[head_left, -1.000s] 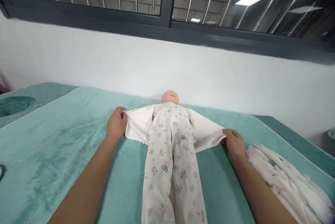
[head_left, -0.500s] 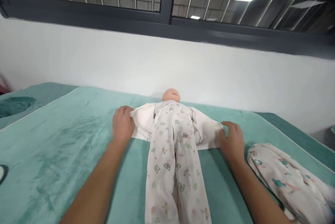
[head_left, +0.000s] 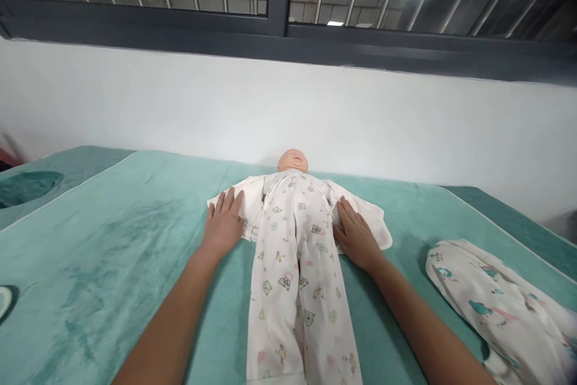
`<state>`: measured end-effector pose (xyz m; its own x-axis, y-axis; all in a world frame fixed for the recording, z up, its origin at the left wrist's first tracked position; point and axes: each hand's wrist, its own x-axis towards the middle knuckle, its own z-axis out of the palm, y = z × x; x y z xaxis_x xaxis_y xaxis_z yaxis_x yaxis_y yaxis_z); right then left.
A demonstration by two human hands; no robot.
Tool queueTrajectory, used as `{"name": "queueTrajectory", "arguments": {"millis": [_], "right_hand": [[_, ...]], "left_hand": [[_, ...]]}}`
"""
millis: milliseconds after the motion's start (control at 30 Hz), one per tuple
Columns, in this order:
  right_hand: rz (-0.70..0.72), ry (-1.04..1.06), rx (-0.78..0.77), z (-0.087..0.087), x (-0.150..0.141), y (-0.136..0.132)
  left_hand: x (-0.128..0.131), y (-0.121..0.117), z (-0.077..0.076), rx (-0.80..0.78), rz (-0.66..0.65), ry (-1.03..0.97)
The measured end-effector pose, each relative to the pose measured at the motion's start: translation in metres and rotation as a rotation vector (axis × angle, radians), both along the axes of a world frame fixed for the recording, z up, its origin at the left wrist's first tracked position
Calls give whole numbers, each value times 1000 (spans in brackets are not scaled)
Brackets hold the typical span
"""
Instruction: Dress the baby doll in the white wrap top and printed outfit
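Trousers of white cloth, printed with small green and pink figures, lay lengthwise between my two grips, the legs running back toward my viewpoint. I had the left grip flattened palm-down, fingers extended on top of a plain white cloth flap and clasping nothing. I had the right grip laid out likewise, unclenched, its fingers over the matching white cloth flap; its thumb was close to the trousers' edge, though I could not tell whether they touched. Beyond both grips and midway between them, I saw a smooth, pink doll's head at the trousers' far end. Well to the right of the right grip lay a crumpled white cloth bundle with teal and pink prints. A green plush bedcover spread beneath it all.
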<state>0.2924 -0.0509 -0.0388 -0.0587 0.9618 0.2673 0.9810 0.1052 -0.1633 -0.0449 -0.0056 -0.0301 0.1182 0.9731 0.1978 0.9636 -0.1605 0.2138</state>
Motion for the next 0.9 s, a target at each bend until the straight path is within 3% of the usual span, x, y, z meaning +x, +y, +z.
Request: {"name": "queueTrajectory", "arguments": {"millis": [67, 167, 267, 400, 533, 733, 800, 900], "right_hand": [[-5, 13, 22, 0, -1, 0], [-10, 28, 58, 0, -6, 0], [-3, 33, 87, -2, -8, 0], [22, 56, 64, -3, -4, 2], [58, 101, 40, -5, 3, 4], [67, 305, 56, -8, 10, 5], [35, 470, 116, -1, 6, 4], [30, 674, 232, 28, -19, 10]], "left_hand": [[1, -3, 5, 6, 85, -38], [18, -2, 16, 181, 171, -57], [46, 13, 23, 305, 48, -62], [66, 42, 23, 201, 54, -83], [48, 58, 25, 119, 143, -118], [22, 60, 36, 23, 232, -178], [23, 59, 38, 14, 243, -193], [27, 57, 39, 4, 252, -211]]}}
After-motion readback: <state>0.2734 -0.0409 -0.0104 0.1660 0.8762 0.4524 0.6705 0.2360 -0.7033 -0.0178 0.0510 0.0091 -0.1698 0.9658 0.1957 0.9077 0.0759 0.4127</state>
